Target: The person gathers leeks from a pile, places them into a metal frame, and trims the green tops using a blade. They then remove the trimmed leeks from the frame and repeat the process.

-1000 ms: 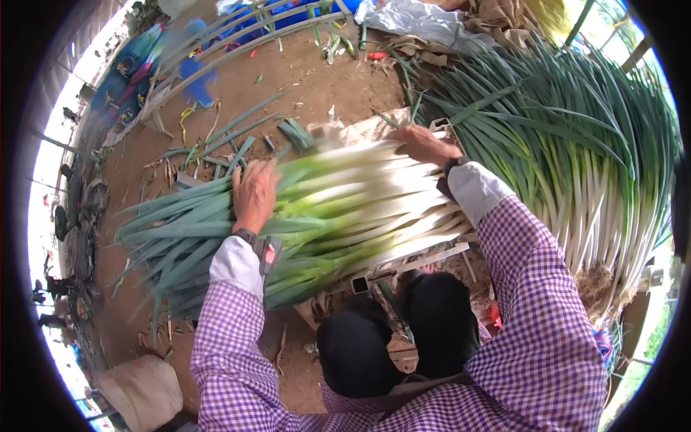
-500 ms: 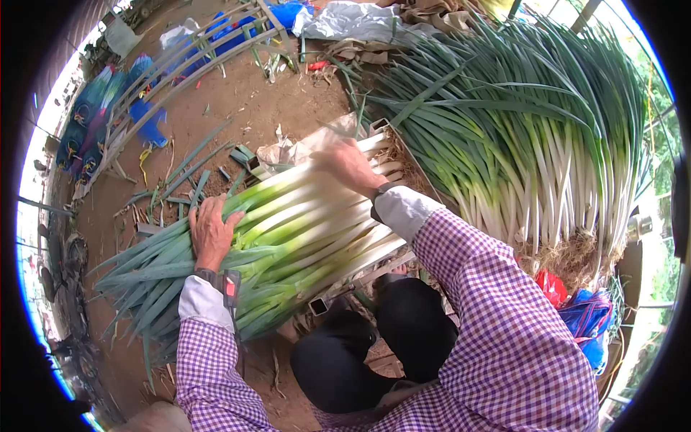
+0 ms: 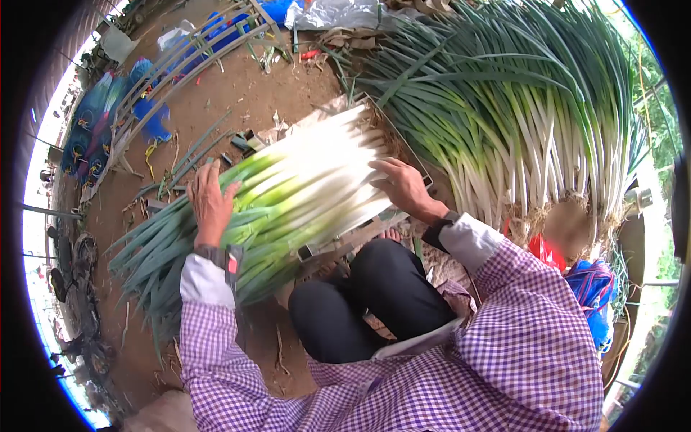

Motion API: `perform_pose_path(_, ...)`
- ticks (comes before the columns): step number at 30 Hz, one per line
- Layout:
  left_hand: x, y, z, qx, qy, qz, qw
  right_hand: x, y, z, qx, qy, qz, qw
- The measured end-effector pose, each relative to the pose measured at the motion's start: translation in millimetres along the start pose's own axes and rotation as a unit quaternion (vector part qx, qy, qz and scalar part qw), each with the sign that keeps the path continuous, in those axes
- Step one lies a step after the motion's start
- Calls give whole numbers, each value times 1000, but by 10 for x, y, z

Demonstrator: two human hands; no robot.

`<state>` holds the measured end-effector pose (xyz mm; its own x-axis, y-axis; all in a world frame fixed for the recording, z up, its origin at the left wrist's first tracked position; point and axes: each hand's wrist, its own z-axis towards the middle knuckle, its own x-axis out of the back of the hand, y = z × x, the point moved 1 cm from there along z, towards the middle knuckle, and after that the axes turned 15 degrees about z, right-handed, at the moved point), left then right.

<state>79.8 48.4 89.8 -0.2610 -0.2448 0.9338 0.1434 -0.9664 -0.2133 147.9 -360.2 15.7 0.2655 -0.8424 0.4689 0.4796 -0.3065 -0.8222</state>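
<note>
A layer of leeks (image 3: 309,173) lies side by side across a low frame in front of my knees, white stems to the right and green leaves (image 3: 162,248) fanning out to the left. My left hand (image 3: 210,201) rests on the leeks where the stems turn to leaf, fingers spread and thumb apart. At the white end, my right hand (image 3: 409,189) touches the near stems from above with its fingers apart. Neither hand wraps around a stem. The rooted ends lie against an upright edge (image 3: 403,140) at the frame's right.
A big heap of leeks (image 3: 518,108), roots towards me, stands at the right. Blue bundles with red cords (image 3: 590,295) lie below it. A slatted rack (image 3: 194,57) stands at the far left. Loose leaf scraps lie on the dirt ground (image 3: 223,101).
My right hand has moved from the far side of the white stems to the near side, towards me. My left hand stays on the leaves. The stems lie closer together.
</note>
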Motion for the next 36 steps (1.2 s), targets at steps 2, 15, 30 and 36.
perform_pose_path(2, 339, 277, -238, -51, 45, -52, 996, 93, -120, -276, -40, 0, 35, 999)
perform_pose_path(15, 236, 504, -1633, -91, -22, 54, 994, -380, 131, -439, 58, -119, -49, 990)
perform_pose_path(30, -201, 270, -1338, -79, -24, 112, 990, -521, 533, -452, 120, -47, 8, 992)
perform_pose_path(36, -236, 325, -1451, -78, 0, 141, 987, -243, 90, -465, 100, -75, 2, 992)
